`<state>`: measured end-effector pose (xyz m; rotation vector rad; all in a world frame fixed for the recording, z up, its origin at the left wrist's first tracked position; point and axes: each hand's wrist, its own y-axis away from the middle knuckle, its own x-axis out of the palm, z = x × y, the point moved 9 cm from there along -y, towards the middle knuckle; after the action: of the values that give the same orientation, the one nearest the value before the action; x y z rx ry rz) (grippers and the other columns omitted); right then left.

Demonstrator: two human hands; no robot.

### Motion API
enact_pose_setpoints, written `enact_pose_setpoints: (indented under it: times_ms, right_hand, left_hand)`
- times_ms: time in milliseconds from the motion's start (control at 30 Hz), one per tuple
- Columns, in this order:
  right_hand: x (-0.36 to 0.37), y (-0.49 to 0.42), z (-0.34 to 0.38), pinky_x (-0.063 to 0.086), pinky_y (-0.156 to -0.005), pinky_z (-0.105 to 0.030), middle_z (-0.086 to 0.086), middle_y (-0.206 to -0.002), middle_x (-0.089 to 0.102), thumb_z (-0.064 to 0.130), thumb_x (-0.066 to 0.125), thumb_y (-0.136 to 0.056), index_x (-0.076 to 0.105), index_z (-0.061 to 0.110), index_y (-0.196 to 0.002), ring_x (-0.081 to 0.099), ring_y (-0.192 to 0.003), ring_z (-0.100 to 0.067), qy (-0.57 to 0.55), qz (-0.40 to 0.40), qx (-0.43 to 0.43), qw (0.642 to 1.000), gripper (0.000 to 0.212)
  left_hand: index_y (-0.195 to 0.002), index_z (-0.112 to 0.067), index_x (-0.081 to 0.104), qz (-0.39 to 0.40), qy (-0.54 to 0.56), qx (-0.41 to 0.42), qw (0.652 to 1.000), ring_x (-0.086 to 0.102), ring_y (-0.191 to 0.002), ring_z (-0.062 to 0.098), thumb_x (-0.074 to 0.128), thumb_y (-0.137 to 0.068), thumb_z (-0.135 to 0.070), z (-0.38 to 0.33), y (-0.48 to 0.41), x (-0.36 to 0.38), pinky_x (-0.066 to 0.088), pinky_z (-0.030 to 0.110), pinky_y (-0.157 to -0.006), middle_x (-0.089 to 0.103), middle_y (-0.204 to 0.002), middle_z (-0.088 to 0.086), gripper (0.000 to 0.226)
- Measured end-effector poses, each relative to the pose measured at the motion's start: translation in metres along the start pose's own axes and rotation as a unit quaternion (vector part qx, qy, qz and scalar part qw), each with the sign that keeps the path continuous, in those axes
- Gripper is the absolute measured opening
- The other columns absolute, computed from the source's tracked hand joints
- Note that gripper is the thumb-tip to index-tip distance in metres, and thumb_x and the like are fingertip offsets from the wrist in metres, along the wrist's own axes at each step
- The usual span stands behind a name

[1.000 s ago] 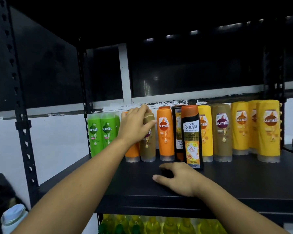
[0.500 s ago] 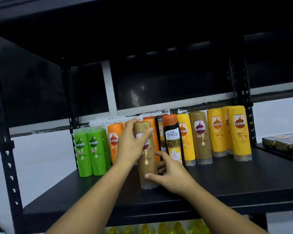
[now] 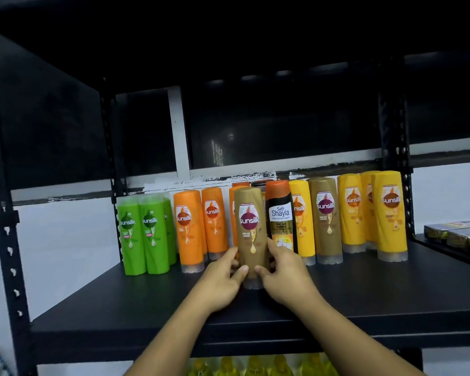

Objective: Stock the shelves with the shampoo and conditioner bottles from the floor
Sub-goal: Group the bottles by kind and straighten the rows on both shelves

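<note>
Black metal shelf (image 3: 364, 294), bottles lined along its far edge. Your brown bottle (image 3: 251, 229) stands upright nearer than that row, just in front of the orange bottles (image 3: 201, 221) and beside the black bottle (image 3: 281, 215). Your left hand (image 3: 223, 283) and right hand (image 3: 285, 278) both curl round its lower half. Slide it back level, label outward. The other brown bottle (image 3: 324, 221), further right, looks the neater neighbour.

Glossy plastic brown bottle (image 3: 250, 232); matt black shelf (image 3: 364, 289); perforated painted metal upright (image 3: 6, 240).
</note>
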<state>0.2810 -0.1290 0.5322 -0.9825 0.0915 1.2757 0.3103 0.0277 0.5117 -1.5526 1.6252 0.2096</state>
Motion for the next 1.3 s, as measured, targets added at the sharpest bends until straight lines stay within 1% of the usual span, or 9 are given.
enact_pose_setpoints:
  times_ms: [267,400,467,533,633,733,833,1067,1300]
  right_hand:
    - [-0.018,0.003,-0.009,0.054,-0.082,-0.027,0.007,-0.104,0.065,0.02,0.064,-0.093,0.064,0.023,-0.126,0.062,-0.092,-0.01,-0.059,-0.073,0.045,0.995,0.033]
    - [-0.015,0.004,-0.012,0.057,-0.082,-0.031,0.01,-0.095,0.064,0.021,0.061,-0.093,0.065,0.024,-0.122,0.063,-0.089,-0.008,-0.068,-0.058,0.057,0.994,0.029]
    - [-0.014,0.005,-0.012,0.058,-0.085,-0.035,0.013,-0.099,0.065,0.028,0.061,-0.09,0.064,0.028,-0.121,0.063,-0.093,-0.008,-0.09,-0.048,0.066,0.993,0.031]
    - [-0.013,0.006,-0.012,0.057,-0.088,-0.035,0.016,-0.104,0.065,0.037,0.067,-0.086,0.059,0.036,-0.117,0.063,-0.097,-0.006,-0.108,-0.046,0.073,0.99,0.031]
    - [-0.014,0.008,-0.014,0.057,-0.092,-0.038,0.018,-0.114,0.063,0.042,0.076,-0.081,0.044,0.047,-0.113,0.062,-0.106,-0.006,-0.126,-0.056,0.079,0.987,0.046]
    - [-0.018,0.011,-0.016,0.057,-0.092,-0.041,0.015,-0.12,0.062,0.04,0.078,-0.081,0.041,0.046,-0.117,0.063,-0.109,-0.008,-0.109,-0.073,0.076,0.989,0.052]
    - [-0.023,0.014,-0.015,0.057,-0.092,-0.04,0.01,-0.123,0.061,0.033,0.077,-0.086,0.043,0.038,-0.123,0.063,-0.112,-0.013,-0.08,-0.086,0.073,0.99,0.051]
    - [-0.019,0.017,-0.02,0.054,-0.088,-0.032,0.016,-0.114,0.056,0.039,0.085,-0.078,0.037,0.039,-0.121,0.057,-0.108,-0.01,-0.096,-0.048,0.095,0.99,0.064]
    - [-0.023,0.02,-0.024,0.056,-0.096,-0.041,0.005,-0.132,0.059,0.032,0.083,-0.081,0.035,0.035,-0.136,0.058,-0.121,-0.017,-0.047,-0.086,0.097,0.99,0.073]
  left_hand:
    - [-0.15,-0.037,0.035,0.008,-0.034,-0.012,0.999,0.058,-0.123,0.012,0.068,-0.095,-0.045,-0.005,-0.001,0.005,0.046,0.025,-0.098,0.061,-0.133,-0.006,0.065]
    - [-0.143,-0.036,0.04,-0.016,-0.083,-0.012,0.996,0.061,-0.113,0.013,0.067,-0.094,-0.048,-0.006,0.0,0.001,0.05,0.028,-0.093,0.064,-0.123,-0.005,0.057]
    - [-0.141,-0.038,0.044,-0.007,-0.079,0.001,0.997,0.06,-0.116,0.007,0.064,-0.098,-0.044,-0.007,0.002,0.0,0.048,0.031,-0.101,0.066,-0.123,-0.011,0.048]
    - [-0.136,-0.038,0.051,0.032,-0.061,0.024,0.997,0.055,-0.126,-0.002,0.057,-0.103,-0.035,-0.01,0.005,0.007,0.028,0.03,-0.118,0.066,-0.13,-0.019,0.034]
    - [-0.125,-0.039,0.055,0.079,-0.096,0.048,0.991,0.052,-0.13,-0.005,0.048,-0.107,-0.033,-0.015,0.008,0.019,0.004,0.035,-0.121,0.065,-0.131,-0.026,0.021]
    - [-0.115,-0.047,0.057,0.075,-0.11,0.045,0.99,0.057,-0.123,0.003,0.048,-0.105,-0.039,-0.014,0.008,0.018,0.023,0.045,-0.123,0.066,-0.126,-0.025,0.016]
    - [-0.135,-0.05,0.053,0.075,-0.124,0.034,0.989,0.058,-0.126,0.008,0.051,-0.102,-0.045,-0.014,0.011,0.016,0.044,0.037,-0.111,0.063,-0.136,-0.02,0.034]
    - [-0.142,-0.063,0.04,0.121,-0.125,0.01,0.985,0.05,-0.135,0.009,0.047,-0.1,-0.054,-0.009,0.012,0.022,0.042,0.039,-0.114,0.053,-0.148,-0.022,0.043]
    - [-0.148,-0.063,0.033,0.144,-0.15,-0.002,0.978,0.042,-0.144,0.015,0.044,-0.101,-0.057,-0.007,0.01,0.026,0.036,0.038,-0.118,0.043,-0.158,-0.018,0.048]
